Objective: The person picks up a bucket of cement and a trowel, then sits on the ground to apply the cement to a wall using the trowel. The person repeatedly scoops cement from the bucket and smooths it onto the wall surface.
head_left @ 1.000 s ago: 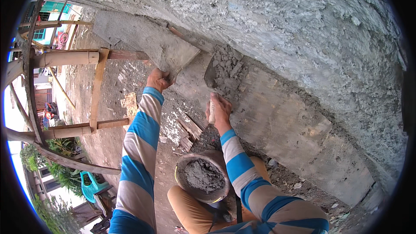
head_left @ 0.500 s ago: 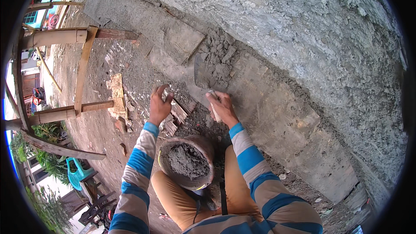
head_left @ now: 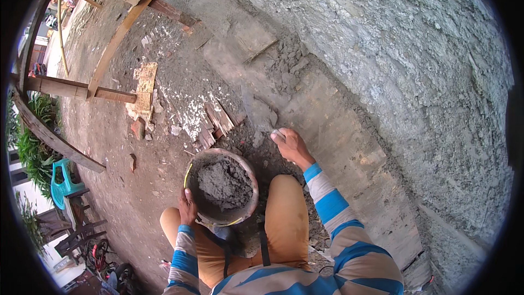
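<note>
My right hand (head_left: pixel 293 147) is closed round the handle of a trowel, its blade (head_left: pixel 257 110) smeared with grey mortar and low over the boards by the wall. At the left side of a round bucket (head_left: pixel 252 172), my left hand (head_left: pixel 188 207) grips the rim, thumb uppermost. Wet grey mortar (head_left: pixel 224 183) lies inside the bucket, which stands between my knees. Beyond the trowel, a heap of mortar (head_left: pixel 286 65) sits on the flat boards (head_left: pixel 338 131) along the wall's foot.
A rough grey plastered wall (head_left: pixel 415 65) rises on the right. Wooden framing (head_left: pixel 117 49) stands at the left. Broken wood pieces (head_left: pixel 218 117) and a brick fragment (head_left: pixel 137 128) lie on the dirt ground. Farther left is a turquoise plastic chair (head_left: pixel 66 186).
My left hand has come down and back to the bucket's rim and taken hold. My right hand has drawn the trowel nearer, away from the mortar heap. The view has shifted.
</note>
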Tool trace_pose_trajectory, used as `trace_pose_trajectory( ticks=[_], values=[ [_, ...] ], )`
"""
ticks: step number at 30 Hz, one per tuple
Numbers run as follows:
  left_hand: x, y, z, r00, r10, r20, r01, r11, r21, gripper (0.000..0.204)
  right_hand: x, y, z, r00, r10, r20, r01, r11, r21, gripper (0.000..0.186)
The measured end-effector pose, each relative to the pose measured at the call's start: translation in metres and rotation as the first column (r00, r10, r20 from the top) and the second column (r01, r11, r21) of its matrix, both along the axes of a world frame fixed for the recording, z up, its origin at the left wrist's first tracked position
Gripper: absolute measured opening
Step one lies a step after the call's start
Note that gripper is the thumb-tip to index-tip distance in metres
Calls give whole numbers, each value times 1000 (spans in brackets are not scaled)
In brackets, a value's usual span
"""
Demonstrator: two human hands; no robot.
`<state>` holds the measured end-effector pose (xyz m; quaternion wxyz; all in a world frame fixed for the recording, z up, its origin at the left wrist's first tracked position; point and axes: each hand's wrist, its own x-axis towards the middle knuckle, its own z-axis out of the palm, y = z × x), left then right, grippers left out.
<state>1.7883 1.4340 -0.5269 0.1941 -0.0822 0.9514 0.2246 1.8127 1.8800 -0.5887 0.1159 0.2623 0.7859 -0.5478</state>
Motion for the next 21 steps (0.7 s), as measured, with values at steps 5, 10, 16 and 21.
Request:
trace_pose_trajectory(
  ticks=[5, 10, 16, 21],
  values=[
    [19, -12, 16, 999, 49, -13, -50, 998, -48, 39, 5, 21, 20, 969, -94, 227, 91, 996, 25, 51],
    [8, -27, -26, 992, 124, 4, -124, 987, 104, 33, -65, 99, -15, 934, -338, 115, 331, 941, 76, 38],
    [15, -28, -13, 982, 180, -51, -164, 958, 233, 34, -105, 90, -62, 887, -445, -126, 462, 838, 291, 37],
    [21, -40, -29, 966, 249, -65, -217, 923, 318, 33, -96, 64, -59, 916, -346, -204, 401, 759, 513, 39]
  ],
)
